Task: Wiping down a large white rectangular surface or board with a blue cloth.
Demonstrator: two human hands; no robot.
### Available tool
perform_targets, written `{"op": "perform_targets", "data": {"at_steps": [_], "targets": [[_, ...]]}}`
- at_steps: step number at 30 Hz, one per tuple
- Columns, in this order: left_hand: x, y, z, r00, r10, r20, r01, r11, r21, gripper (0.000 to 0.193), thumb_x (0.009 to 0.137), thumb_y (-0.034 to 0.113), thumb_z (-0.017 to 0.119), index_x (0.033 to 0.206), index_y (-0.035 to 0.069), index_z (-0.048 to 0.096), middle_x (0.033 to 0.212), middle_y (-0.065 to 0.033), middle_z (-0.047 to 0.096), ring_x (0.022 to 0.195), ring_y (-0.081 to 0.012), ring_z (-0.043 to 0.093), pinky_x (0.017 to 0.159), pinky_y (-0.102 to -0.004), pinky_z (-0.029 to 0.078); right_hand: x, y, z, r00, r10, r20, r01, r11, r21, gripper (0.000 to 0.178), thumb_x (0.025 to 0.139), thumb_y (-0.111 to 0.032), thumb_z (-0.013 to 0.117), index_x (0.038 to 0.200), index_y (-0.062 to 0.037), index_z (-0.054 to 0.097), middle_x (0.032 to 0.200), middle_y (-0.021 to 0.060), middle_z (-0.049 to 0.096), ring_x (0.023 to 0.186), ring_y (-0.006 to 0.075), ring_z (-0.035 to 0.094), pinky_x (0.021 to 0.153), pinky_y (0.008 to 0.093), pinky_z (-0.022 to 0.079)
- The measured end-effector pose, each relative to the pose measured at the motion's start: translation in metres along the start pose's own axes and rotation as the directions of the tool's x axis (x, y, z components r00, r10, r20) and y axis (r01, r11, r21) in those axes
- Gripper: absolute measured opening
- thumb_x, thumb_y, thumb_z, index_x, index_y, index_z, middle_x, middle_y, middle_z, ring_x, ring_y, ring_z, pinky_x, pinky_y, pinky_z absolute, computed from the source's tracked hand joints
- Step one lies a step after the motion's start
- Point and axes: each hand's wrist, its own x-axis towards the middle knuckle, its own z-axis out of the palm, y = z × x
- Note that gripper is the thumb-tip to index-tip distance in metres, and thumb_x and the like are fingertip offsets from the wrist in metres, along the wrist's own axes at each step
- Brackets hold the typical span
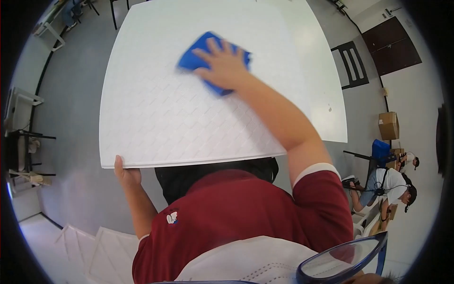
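A large white panel (156, 118) with a faint embossed pattern lies flat in front of me. My right hand (224, 66) rests palm down on a blue cloth (191, 57) toward the panel's far middle. Its fingers are spread over the cloth, which bunches out around them; hand and cloth are slightly blurred. At the near left corner, my left hand (126, 173) grips the panel's edge, thumb on top. The other fingers of that hand are hidden under the edge.
A smooth white tabletop (328, 109) extends to the right of the panel. Farther right are a black slatted chair (352, 64), a cardboard box (388, 125), a blue bin (379, 149) and seated people (390, 184). White framed pieces (111, 251) stand at the lower left.
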Motion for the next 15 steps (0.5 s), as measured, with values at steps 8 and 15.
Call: {"op": "perform_targets", "data": {"at_steps": [8, 15], "targets": [[0.0, -0.004, 0.01, 1.0, -0.015, 0.026, 0.017, 0.996, -0.087, 0.057, 0.084, 0.023, 0.05, 0.13, -0.002, 0.029, 0.129, -0.0148, 0.041, 0.119, -0.0284, 0.041, 0.099, -0.041, 0.034, -0.044, 0.174, -0.011, 0.856, 0.515, -0.034, -0.516, 0.854, -0.062, 0.06, 0.082, -0.056, 0.04, 0.136, -0.0312, 0.03, 0.145, 0.0101, 0.02, 0.131, 0.0379, 0.018, 0.1, 0.0605, 0.015], [0.001, -0.001, -0.005, 0.999, -0.035, 0.035, 0.038, 0.993, -0.115, 0.058, 0.084, 0.023, 0.051, 0.131, -0.001, 0.028, 0.129, -0.0149, 0.04, 0.119, -0.0284, 0.04, 0.1, -0.0419, 0.033, -0.026, 0.179, 0.001, 0.766, 0.64, -0.057, -0.63, 0.766, 0.129, 0.052, 0.085, -0.041, 0.044, 0.134, -0.0262, 0.035, 0.144, 0.0068, 0.024, 0.13, 0.0344, 0.023, 0.1, 0.0591, 0.019]]}}
